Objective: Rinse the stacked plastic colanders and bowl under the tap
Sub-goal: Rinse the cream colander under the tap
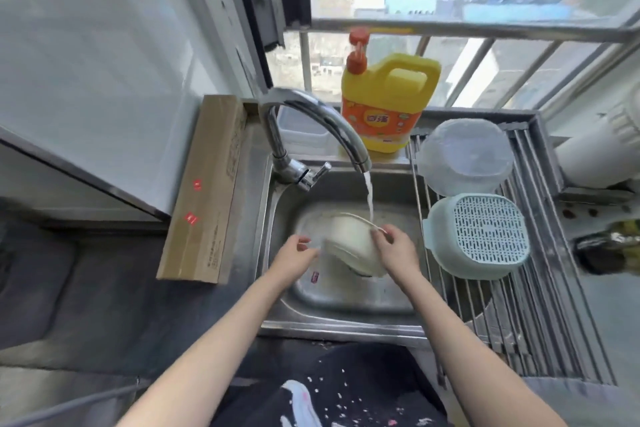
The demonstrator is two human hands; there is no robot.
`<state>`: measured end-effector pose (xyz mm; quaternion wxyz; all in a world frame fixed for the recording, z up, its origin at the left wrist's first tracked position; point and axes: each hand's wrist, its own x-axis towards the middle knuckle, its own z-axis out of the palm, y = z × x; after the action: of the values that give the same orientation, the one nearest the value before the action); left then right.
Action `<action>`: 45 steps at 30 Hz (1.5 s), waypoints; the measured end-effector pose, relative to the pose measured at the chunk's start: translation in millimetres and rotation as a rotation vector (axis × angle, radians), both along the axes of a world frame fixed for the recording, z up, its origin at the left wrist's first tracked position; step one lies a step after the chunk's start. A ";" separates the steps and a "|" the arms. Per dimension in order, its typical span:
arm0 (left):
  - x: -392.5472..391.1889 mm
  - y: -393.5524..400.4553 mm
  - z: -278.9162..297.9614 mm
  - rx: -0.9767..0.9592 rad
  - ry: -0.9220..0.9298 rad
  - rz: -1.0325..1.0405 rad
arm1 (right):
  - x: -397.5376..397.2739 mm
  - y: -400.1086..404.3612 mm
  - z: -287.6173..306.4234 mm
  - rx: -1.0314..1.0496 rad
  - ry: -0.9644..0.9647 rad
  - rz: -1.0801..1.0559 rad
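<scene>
A cream plastic colander (349,246) is tilted on its side over the steel sink (346,298), under the running stream of the chrome tap (311,121). My right hand (394,246) grips its right rim, fingers curled over the edge. My left hand (298,250) holds its left side, partly blurred. On the drying rack to the right lie an upturned pale green colander (481,236) and, behind it, an upturned clear plastic bowl (464,156).
A yellow detergent jug (384,107) with an orange pump stands behind the sink at the window. A long cardboard box (204,191) lies along the sink's left edge. The steel roll-up rack (519,322) covers the right side. A dark bottle (609,250) lies at far right.
</scene>
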<state>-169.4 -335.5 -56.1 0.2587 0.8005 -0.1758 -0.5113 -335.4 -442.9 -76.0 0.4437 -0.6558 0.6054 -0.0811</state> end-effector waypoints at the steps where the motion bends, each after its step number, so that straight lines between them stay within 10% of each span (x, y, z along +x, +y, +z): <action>1: 0.9 -4.4 0.0 -0.018 0.041 0.049 | 1.4 1.1 12.6 0.046 -0.117 -0.049; 13: 11.8 -23.5 55.9 -0.235 0.514 0.224 | -0.3 -37.2 50.3 0.789 -0.310 -0.530; 22: 27.2 -74.7 -45.4 -0.153 0.440 0.498 | 24.7 -23.5 66.1 0.293 -0.009 -0.251; 29: -4.4 -52.3 89.0 -0.084 0.731 0.740 | 26.2 -6.3 84.2 -0.012 -0.412 -0.247; 45: -6.1 -50.4 102.2 -0.079 0.916 0.930 | 34.6 -15.7 91.8 -0.182 -0.026 0.041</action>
<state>-175.5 -385.9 46.1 0.5310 0.4840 0.2981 -0.6284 -300.8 -458.6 15.8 0.3918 -0.7045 0.5761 -0.1351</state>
